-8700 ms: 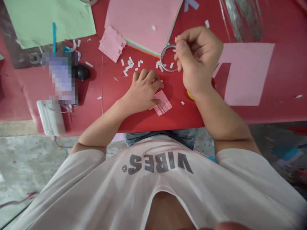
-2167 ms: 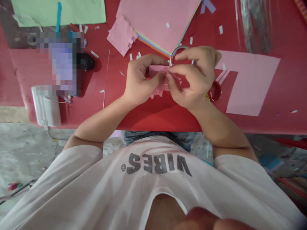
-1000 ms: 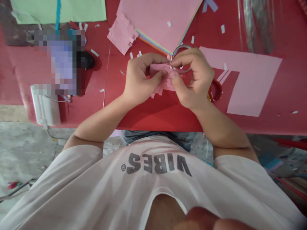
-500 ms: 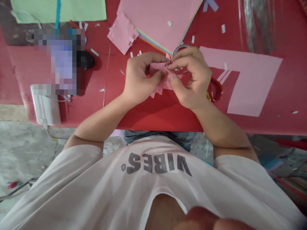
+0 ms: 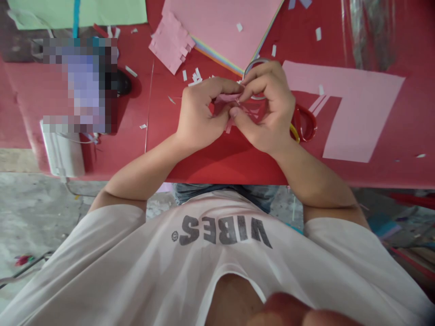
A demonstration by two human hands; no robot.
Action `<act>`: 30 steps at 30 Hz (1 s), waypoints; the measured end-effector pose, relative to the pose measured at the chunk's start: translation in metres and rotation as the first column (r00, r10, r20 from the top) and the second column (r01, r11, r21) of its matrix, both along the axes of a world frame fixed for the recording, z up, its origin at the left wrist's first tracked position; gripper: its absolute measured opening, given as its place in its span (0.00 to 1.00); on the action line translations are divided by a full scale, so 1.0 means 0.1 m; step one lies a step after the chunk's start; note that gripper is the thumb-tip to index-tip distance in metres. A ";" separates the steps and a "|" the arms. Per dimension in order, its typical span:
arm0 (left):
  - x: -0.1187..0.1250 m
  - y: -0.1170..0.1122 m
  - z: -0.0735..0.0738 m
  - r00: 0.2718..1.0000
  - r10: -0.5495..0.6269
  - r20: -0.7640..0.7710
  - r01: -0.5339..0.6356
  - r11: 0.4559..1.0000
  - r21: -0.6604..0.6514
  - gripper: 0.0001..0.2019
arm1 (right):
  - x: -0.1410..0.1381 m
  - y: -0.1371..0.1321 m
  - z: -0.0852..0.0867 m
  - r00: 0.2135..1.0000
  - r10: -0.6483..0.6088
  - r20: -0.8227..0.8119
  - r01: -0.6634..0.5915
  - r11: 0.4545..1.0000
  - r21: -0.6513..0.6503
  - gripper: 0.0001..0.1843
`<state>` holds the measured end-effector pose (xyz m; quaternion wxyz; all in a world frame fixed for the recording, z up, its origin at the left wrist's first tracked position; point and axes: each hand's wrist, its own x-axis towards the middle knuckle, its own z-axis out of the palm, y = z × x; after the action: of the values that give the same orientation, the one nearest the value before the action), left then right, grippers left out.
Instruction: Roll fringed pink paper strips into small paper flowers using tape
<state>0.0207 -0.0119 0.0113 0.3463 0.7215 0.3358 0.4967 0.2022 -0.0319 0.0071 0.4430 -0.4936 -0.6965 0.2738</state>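
Observation:
Between my hands is a small piece of pink paper (image 5: pixel 227 98) with cut tabs, held just above the red tabletop. My left hand (image 5: pixel 199 111) is closed on its left side, thumb and fingers pinching it. My right hand (image 5: pixel 272 106) pinches the same paper from the right, its fingertips meeting those of my left hand. Much of the paper is hidden behind my fingers. A roll of tape (image 5: pixel 253 64) lies partly under my right hand. Beside the right wrist are scissors (image 5: pixel 307 123) with red and yellow handles.
A notched pink paper piece (image 5: pixel 171 43) lies near a stack of coloured sheets (image 5: pixel 224 27). To the right is an L-shaped pink sheet (image 5: pixel 353 117). White scraps (image 5: pixel 196 76) are scattered about. At left are a black mouse (image 5: pixel 122 83) and a white power bank (image 5: pixel 64 154).
The pink paper has turned between my fingers, and less of it shows. My fingertips have drawn closer together. White scraps behind my left hand are more exposed.

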 end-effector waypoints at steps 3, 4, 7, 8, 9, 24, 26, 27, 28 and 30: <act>0.00 -0.01 0.03 1.000 0.003 -0.008 -0.003 1.000 -0.026 0.12 | 0.02 -0.01 0.00 1.000 0.007 0.001 -0.007 1.000 0.002 0.13; 0.00 -0.01 0.04 1.000 0.007 -0.010 -0.008 0.999 -0.043 0.11 | 0.02 0.00 0.00 1.000 0.012 -0.009 -0.012 1.000 0.016 0.13; 0.01 -0.03 0.08 1.000 -0.001 -0.014 0.000 0.998 -0.063 0.13 | 0.03 0.01 0.00 0.998 0.042 -0.044 -0.038 0.996 0.078 0.11; 0.01 -0.03 0.09 1.000 -0.005 -0.014 0.004 0.998 -0.061 0.13 | 0.03 0.02 0.00 0.997 0.052 -0.051 -0.047 0.994 0.098 0.11; 0.01 -0.04 0.10 1.000 -0.006 -0.013 0.005 0.998 -0.057 0.13 | 0.04 0.03 0.00 0.997 0.059 -0.055 -0.053 0.992 0.113 0.11; 0.01 -0.01 0.06 1.000 -0.022 0.003 0.022 0.996 -0.083 0.04 | 0.12 0.08 0.08 0.999 0.029 0.039 -0.034 0.988 0.148 0.13; 0.01 -0.02 0.08 1.000 -0.016 -0.009 0.015 0.993 -0.117 0.04 | 0.13 0.07 0.07 0.998 0.017 0.057 -0.025 0.988 0.152 0.13; 0.01 -0.02 0.09 1.000 -0.018 -0.012 0.016 0.991 -0.129 0.04 | 0.13 0.06 0.07 0.997 0.005 0.071 -0.016 0.988 0.153 0.12; 0.01 -0.02 0.10 1.000 -0.018 -0.010 0.016 0.991 -0.134 0.04 | 0.13 0.05 0.07 0.996 -0.008 0.087 -0.006 0.987 0.159 0.12; 0.01 -0.02 0.09 1.000 -0.012 0.001 0.012 0.992 -0.122 0.05 | 0.13 0.03 0.09 0.993 -0.035 0.112 0.013 0.982 0.187 0.10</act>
<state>0.0215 -0.0141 0.0207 0.3926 0.7010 0.3613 0.4733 0.2147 -0.0288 0.0158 0.4495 -0.4734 -0.7374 0.1735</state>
